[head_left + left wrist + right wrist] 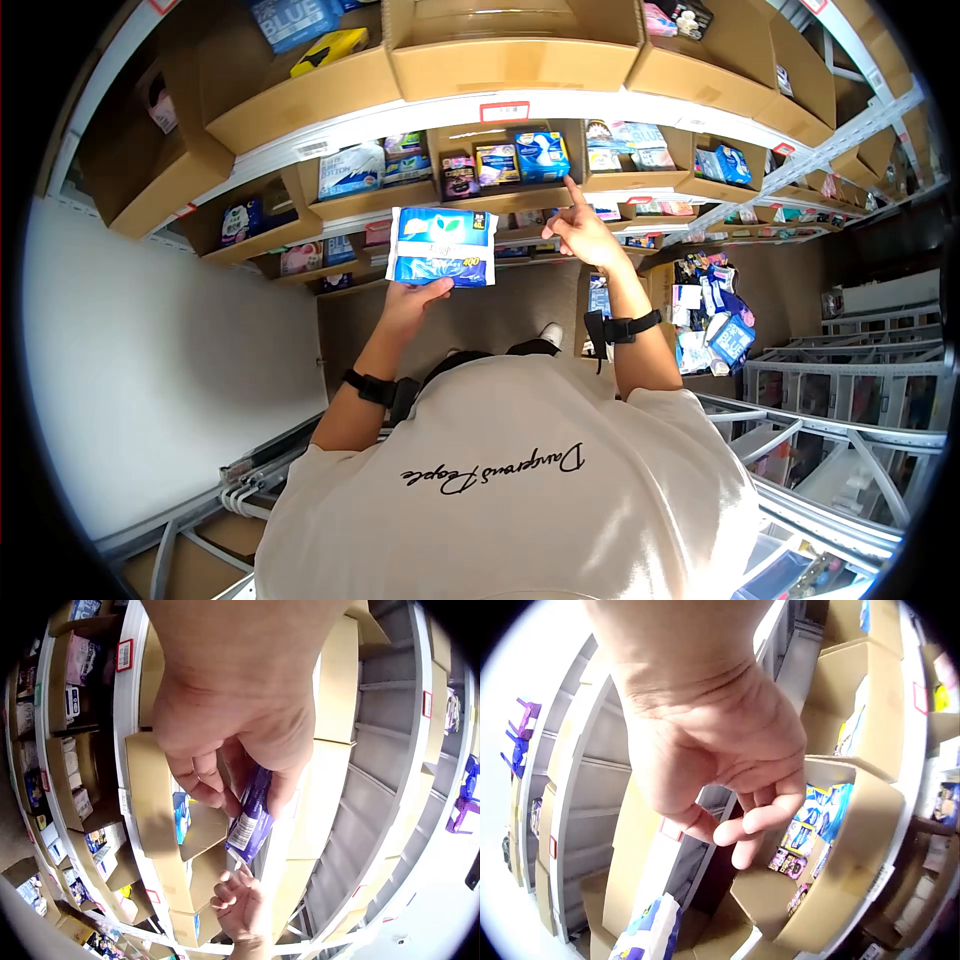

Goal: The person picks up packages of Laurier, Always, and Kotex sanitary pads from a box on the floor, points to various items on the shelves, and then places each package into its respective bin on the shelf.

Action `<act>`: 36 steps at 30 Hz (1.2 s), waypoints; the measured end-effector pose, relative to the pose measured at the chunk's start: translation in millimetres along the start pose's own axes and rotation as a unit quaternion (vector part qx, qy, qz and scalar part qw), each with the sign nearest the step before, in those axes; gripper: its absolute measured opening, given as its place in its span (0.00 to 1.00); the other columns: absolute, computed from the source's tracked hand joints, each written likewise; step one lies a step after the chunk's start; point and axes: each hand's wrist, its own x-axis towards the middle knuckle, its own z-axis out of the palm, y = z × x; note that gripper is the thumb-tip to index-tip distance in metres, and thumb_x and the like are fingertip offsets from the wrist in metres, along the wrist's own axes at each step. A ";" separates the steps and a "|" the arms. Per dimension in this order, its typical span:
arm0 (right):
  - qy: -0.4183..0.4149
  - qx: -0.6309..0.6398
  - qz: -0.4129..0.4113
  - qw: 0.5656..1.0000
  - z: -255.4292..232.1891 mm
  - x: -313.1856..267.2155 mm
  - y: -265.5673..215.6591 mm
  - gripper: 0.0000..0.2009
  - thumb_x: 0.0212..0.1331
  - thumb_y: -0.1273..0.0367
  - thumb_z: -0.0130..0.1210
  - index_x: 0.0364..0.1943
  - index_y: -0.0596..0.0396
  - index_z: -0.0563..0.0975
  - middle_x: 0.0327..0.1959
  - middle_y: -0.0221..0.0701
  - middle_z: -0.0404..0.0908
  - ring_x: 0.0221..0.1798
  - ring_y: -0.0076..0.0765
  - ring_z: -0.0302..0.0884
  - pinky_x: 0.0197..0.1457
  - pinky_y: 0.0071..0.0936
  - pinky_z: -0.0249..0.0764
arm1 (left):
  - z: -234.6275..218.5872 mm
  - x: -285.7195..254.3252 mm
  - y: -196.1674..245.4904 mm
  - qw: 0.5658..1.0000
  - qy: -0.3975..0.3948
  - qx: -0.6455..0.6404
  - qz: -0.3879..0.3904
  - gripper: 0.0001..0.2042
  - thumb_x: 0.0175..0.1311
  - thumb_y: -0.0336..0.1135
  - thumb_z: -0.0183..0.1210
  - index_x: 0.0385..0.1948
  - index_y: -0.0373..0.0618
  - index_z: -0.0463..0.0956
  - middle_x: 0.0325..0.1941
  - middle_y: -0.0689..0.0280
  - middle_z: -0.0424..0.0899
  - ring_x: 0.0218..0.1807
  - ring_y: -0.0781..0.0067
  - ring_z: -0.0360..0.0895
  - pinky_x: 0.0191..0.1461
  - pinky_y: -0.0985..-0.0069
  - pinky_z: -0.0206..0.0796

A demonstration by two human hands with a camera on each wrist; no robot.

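My left hand [408,308] grips the lower edge of a blue-and-white soft pack of sanitary pads [442,248], its printed front facing up. In the left wrist view, thumb and fingers pinch the purple end of the pack, where a barcode shows. The right hand [588,238] is raised by the shelf with its index finger extended and holds nothing. That fingertip lies right at the corner of a blue pack [542,157] in a cardboard bin [505,207]. Beside the blue pack in this bin stand a yellow-and-white pack [497,165] and a dark pink-and-black pack [459,178].
White shelf rails [400,120] carry rows of cardboard bins with assorted packs. To the right on the floor sits a box heaped with packs [715,310]. Metal racking [840,440] stands behind and to the right; a white panel [180,350] is on the left.
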 end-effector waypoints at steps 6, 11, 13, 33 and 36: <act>-0.026 -0.024 -0.009 0.999 47.8 12.1 -19.2 0.42 0.62 0.75 0.47 0.75 0.54 0.34 0.32 0.32 0.82 0.20 0.19 0.70 0.25 0.18 0.70 | -42.1 -19.6 14.4 1.000 0.022 -0.021 0.003 0.22 0.57 0.22 0.65 0.55 0.45 0.71 0.47 0.67 0.81 0.44 0.76 0.79 0.43 0.77 0.74; -0.051 -0.060 -0.015 0.997 90.7 25.9 -35.9 0.42 0.61 0.75 0.47 0.75 0.53 0.35 0.33 0.32 0.83 0.21 0.20 0.70 0.27 0.19 0.72 | -72.5 -37.8 27.0 0.998 0.046 -0.032 0.026 0.21 0.58 0.23 0.65 0.54 0.46 0.72 0.46 0.67 0.81 0.44 0.76 0.80 0.45 0.78 0.76; -0.057 -0.076 -0.013 0.995 107.4 32.3 -39.6 0.42 0.61 0.75 0.47 0.76 0.51 0.36 0.33 0.32 0.83 0.21 0.21 0.70 0.27 0.19 0.72 | -83.7 -44.2 29.7 0.997 0.061 -0.040 0.029 0.21 0.58 0.22 0.64 0.54 0.46 0.72 0.47 0.67 0.81 0.44 0.75 0.80 0.45 0.78 0.76; -0.129 -0.530 -0.070 0.835 248.7 213.1 -33.7 0.27 0.61 0.62 0.49 0.64 0.56 0.68 0.64 0.45 0.72 0.68 0.47 0.67 0.70 0.39 0.63 | -145.4 -87.9 34.1 0.977 0.189 -0.089 0.052 0.24 0.55 0.21 0.66 0.55 0.46 0.71 0.49 0.66 0.81 0.47 0.71 0.80 0.47 0.74 0.76; -0.069 -0.511 -0.167 0.841 256.7 205.3 -11.6 0.22 0.59 0.64 0.50 0.58 0.54 0.73 0.61 0.45 0.74 0.63 0.49 0.71 0.67 0.41 0.67 | -153.8 -95.3 34.1 0.973 0.194 -0.104 0.065 0.25 0.54 0.20 0.66 0.55 0.46 0.71 0.50 0.66 0.80 0.48 0.71 0.80 0.47 0.74 0.77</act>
